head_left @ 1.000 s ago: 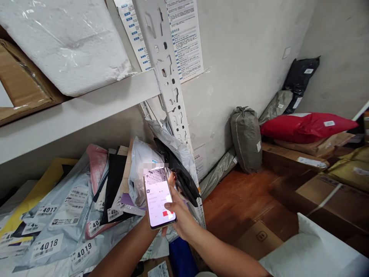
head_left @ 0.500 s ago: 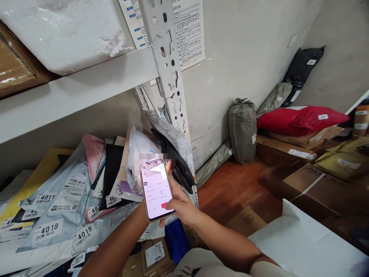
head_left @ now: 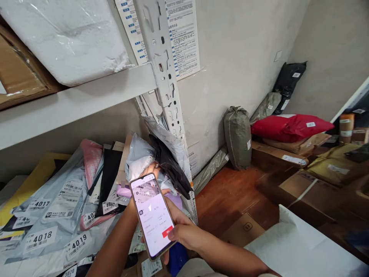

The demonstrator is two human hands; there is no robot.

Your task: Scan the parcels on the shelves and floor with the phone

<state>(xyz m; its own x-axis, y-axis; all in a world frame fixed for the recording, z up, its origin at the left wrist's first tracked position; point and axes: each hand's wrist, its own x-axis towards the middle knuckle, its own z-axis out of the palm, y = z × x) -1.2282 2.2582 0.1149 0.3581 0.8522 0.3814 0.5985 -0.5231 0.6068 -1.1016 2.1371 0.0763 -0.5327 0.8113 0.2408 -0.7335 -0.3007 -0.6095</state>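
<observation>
The phone is gripped from the right edge by the right hand, fingers wrapped behind the case and the thumb laid over the lower part of the lit screen, beside a red button. The handset is tilted, its top leaning left and away, low in the middle of the view.

The left hand is stretched out behind the phone. Only its fingertips are seen above the top edge, laid against a pale grey mailer bag. Whether anything is clasped there cannot be told, as the palm is hidden by the phone.

Just right of the phone's top, a purple parcel is glimpsed, and a black bag is draped over the pile against the white shelf upright.

To the left, grey bags are heaped on the lower shelf, with labels reading 4017, 4018 and 4019. A pink parcel is wedged among them.

On the shelf board above, a wrapped foam block is set beside a cardboard box. A printed notice is stuck on the wall.

Further right, a grey-green sack is stood upright on the wooden floor, with a red parcel laid on brown cartons near it.
</observation>
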